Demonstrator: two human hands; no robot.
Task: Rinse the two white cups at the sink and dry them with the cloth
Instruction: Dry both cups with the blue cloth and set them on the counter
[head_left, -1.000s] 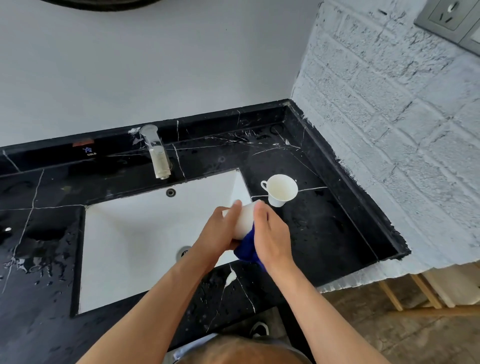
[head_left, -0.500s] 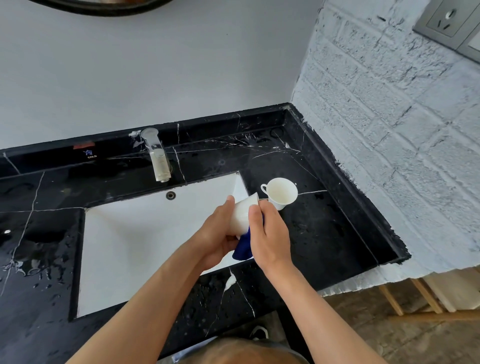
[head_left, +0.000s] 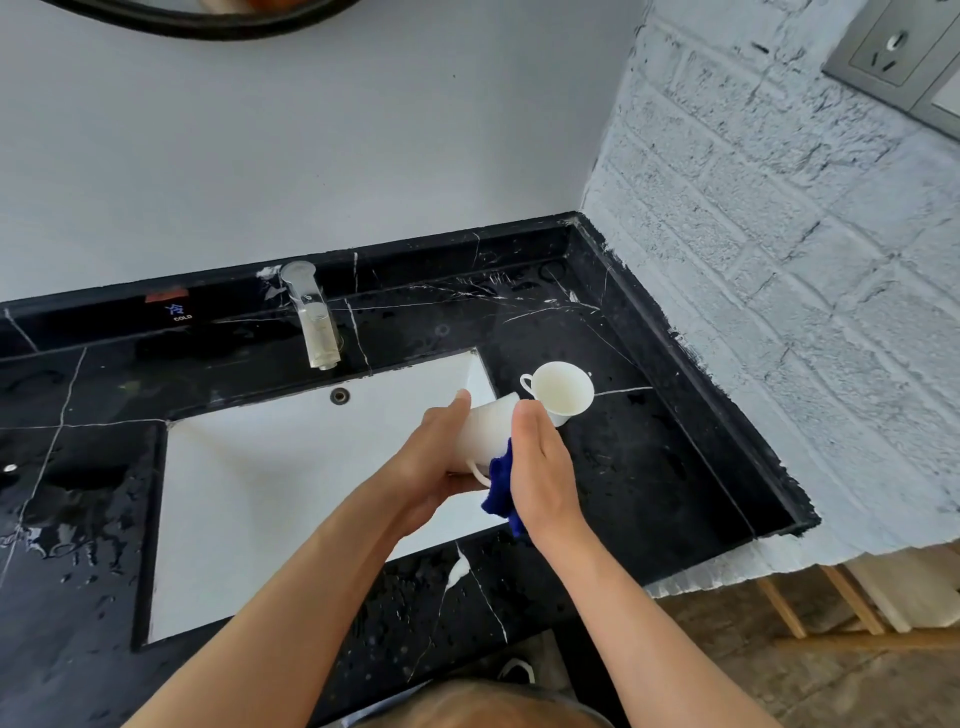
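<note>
My left hand (head_left: 431, 462) grips a white cup (head_left: 488, 434) over the right edge of the white sink (head_left: 270, 499). The cup lies tilted, its mouth pointing away to the right and its handle hanging underneath. My right hand (head_left: 543, 470) presses a blue cloth (head_left: 501, 488) against the cup's right side; most of the cloth is hidden under the palm. A second white cup (head_left: 563, 392) stands upright on the black counter (head_left: 649, 467) just behind my hands, handle to the left.
A faucet (head_left: 314, 317) stands behind the sink with no water running. Water drops cover the counter on the left (head_left: 62, 530). A white brick wall (head_left: 805, 291) closes off the right side, with a raised black rim along the counter's edge.
The held cup has turned in my hands, so its handle now hangs below. The blue cloth has slid along its right side. The second cup has not moved.
</note>
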